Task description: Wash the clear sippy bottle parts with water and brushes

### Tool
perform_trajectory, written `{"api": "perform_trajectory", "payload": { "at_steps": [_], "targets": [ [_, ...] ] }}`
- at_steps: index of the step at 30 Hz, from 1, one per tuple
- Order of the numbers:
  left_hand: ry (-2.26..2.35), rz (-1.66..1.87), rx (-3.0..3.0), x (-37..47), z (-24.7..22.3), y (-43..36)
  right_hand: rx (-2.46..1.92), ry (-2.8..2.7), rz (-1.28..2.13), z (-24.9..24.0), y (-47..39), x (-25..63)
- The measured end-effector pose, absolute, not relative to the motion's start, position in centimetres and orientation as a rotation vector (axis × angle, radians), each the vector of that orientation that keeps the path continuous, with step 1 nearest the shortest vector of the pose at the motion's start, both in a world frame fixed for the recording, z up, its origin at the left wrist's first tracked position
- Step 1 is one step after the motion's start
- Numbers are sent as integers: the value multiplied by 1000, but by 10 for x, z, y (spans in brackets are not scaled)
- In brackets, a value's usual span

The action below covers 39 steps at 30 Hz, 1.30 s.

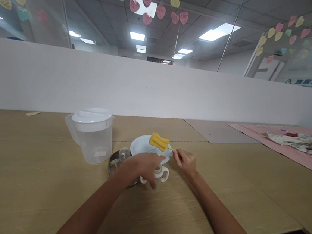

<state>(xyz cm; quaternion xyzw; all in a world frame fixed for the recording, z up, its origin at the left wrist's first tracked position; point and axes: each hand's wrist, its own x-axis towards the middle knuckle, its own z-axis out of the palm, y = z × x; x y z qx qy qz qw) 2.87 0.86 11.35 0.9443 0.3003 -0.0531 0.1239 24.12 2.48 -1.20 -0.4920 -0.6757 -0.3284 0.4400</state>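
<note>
Holding the thin green handle of a yellow sponge brush [159, 142], the right grip [186, 161] is closed, fingertips pinched on the handle's right end. The sponge head points left, above the far part of a white plate [138, 145] on the surface [38, 186]. The left grip [144, 168] is partly open, palm down, with its thumb and fingers spread over a clear cup [159, 172] with two white handles, standing just near of the plate; whether it has hold of the cup I cannot tell. Left of the cup, partly hidden by the left forearm, is a round metal bowl [110, 164] with clear containers [124, 154] in it. Farther left stands a translucent lidded pitcher [94, 136], its handle turned left. A flat oval piece [32, 114] lies at the far left, near the white wall [148, 86]. On the far right, a pink cloth [284, 148] carries pale, crumpled items [291, 140], with a grey sheet [221, 132] to its left.
</note>
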Motion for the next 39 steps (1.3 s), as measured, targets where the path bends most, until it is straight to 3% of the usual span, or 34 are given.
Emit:
{"api": "perform_trajectory", "payload": {
  "at_steps": [4, 9, 15, 21, 28, 32, 39],
  "targets": [
    [749, -265, 2927, 42, 94, 6, -1226, -1666, -782, -13, 25, 242],
    [676, -110, 2810, 34, 104, 10, -1250, -1569, -696, -10, 24, 241],
    [861, 508, 2569, 7, 150, 7, -1294, -1481, -599, -8, 23, 240],
    [1034, 1036, 2210, 1, 156, 22, -1309, -1393, -510, -12, 26, 240],
    [1033, 1141, 2232, 3, 146, 40, -1218, -1352, -415, -13, 23, 236],
    [1223, 1167, 2551, 5, 139, 44, -1161, -1478, -539, -13, 20, 236],
    [1067, 995, 3012, 10, 126, 57, -1070, -1685, -678, -5, 20, 236]
  ]
}}
